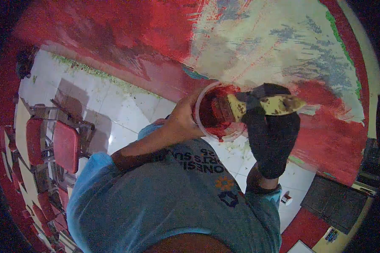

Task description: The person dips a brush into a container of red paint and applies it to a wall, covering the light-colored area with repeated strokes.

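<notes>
My left hand (pixel 185 117), bare, is wrapped round the side of a clear plastic cup (pixel 202 134) with red paint (pixel 211 114) inside and smeared on its walls. In my right hand (pixel 271 126), which wears a black glove, is a paintbrush (pixel 278 104) with a pale yellow, stained handle. The brush lies roughly level, its bristle end over the mouth of the cup and overlapping the red paint. The gloved fingers close round the handle near its middle. Both hands are held in front of my chest, close to the wall.
Ahead stands a wall (pixel 257 46) painted partly red, partly pale with grey patches. Red chairs (pixel 66 145) and desks are at the left on a white tiled floor (pixel 126 114) with debris along the wall. A dark panel (pixel 331 202) and a small white container (pixel 286 199) are at the lower right.
</notes>
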`<state>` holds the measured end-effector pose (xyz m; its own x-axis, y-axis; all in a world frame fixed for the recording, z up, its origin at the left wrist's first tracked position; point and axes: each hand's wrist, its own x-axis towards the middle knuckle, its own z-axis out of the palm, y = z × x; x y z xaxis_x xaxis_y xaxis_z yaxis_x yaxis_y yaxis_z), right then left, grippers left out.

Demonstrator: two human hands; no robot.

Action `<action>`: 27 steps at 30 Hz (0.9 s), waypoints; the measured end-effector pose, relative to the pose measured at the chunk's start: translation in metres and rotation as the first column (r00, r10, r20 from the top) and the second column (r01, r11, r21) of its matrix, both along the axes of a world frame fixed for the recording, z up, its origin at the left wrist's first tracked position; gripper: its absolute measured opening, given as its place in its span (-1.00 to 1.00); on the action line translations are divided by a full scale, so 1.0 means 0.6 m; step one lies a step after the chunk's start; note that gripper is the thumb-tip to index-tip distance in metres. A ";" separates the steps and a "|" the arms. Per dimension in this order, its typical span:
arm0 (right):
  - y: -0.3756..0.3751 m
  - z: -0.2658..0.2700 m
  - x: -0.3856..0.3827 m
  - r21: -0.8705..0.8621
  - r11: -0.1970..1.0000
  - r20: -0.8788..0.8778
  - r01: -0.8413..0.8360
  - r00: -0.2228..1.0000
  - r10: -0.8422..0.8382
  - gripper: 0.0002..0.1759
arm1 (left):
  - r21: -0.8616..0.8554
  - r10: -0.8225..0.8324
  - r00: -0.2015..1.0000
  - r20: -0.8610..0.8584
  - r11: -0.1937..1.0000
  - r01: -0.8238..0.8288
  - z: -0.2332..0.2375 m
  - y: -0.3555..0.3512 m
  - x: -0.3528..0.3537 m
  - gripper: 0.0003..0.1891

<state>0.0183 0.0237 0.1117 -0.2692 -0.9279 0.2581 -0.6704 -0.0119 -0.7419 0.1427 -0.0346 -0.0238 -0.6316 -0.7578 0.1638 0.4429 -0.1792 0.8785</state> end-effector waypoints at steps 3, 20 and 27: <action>0.005 0.000 -0.005 -0.112 0.988 0.020 0.102 0.995 -0.100 -0.82 | 0.038 -0.005 0.999 -0.054 0.999 0.007 0.011 -0.003 0.003 -0.10; 0.028 -0.059 -0.094 -0.217 0.941 -0.294 0.259 0.902 -0.316 -0.72 | 0.136 -0.023 0.999 -0.036 0.990 0.027 0.001 -0.008 -0.004 -0.04; 0.045 -0.075 -0.106 -0.101 0.990 0.896 0.103 0.441 0.046 -0.71 | -0.595 0.334 0.933 0.131 0.780 -0.196 0.044 0.007 -0.026 -0.15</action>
